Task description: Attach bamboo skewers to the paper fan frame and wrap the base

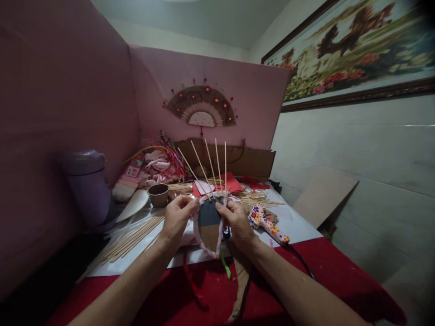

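A small rounded cardboard piece (210, 235) is held up between my hands at the middle of the view. Its upper part is dark grey, its lower part bare brown, and a fluffy pink-and-white trim runs round the edge. Several thin wooden sticks (218, 165) fan upward from its top. My left hand (175, 219) pinches the left edge between thumb and fingers. On the other side, my right hand (238, 222) grips the upper right edge, its thumb on the dark part. The fingertips behind the piece are hidden.
Loose wooden sticks (136, 235) lie at the left beside a brown cup (158, 195). A flower-patterned glue gun (267, 224) with a black cord rests at the right. Behind stand a purple container (86, 190), red paper (233, 182) and a decorated fan (204, 104) on the pink panel.
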Demonstrator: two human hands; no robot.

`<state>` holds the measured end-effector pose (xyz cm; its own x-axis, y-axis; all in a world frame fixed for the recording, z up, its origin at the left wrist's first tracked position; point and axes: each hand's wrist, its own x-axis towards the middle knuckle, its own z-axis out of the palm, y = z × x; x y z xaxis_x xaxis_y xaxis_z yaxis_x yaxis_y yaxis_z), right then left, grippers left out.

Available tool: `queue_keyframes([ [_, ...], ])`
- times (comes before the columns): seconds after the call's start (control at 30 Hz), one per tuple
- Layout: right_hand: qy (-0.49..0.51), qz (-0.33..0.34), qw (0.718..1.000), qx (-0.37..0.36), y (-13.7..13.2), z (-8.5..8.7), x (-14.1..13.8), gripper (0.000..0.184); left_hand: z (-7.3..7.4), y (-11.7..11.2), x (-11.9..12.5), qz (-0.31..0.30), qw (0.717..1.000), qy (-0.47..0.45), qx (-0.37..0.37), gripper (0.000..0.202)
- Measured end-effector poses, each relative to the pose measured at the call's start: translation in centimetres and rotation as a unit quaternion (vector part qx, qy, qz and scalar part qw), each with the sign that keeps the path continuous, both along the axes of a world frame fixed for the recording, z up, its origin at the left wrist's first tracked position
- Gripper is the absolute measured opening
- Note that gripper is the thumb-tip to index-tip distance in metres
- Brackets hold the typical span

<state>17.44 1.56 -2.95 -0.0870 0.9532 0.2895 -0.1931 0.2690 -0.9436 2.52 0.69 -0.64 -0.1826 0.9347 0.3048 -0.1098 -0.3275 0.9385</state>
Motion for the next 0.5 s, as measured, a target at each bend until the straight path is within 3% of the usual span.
queue_keyframes([
  [0.5,0.001,0.011,1.0,0.024,-0.36,0.25,-0.22,0.025,0.23,-0.36,0.52,-0.022,1.0,0.003,-0.012,0.016],
])
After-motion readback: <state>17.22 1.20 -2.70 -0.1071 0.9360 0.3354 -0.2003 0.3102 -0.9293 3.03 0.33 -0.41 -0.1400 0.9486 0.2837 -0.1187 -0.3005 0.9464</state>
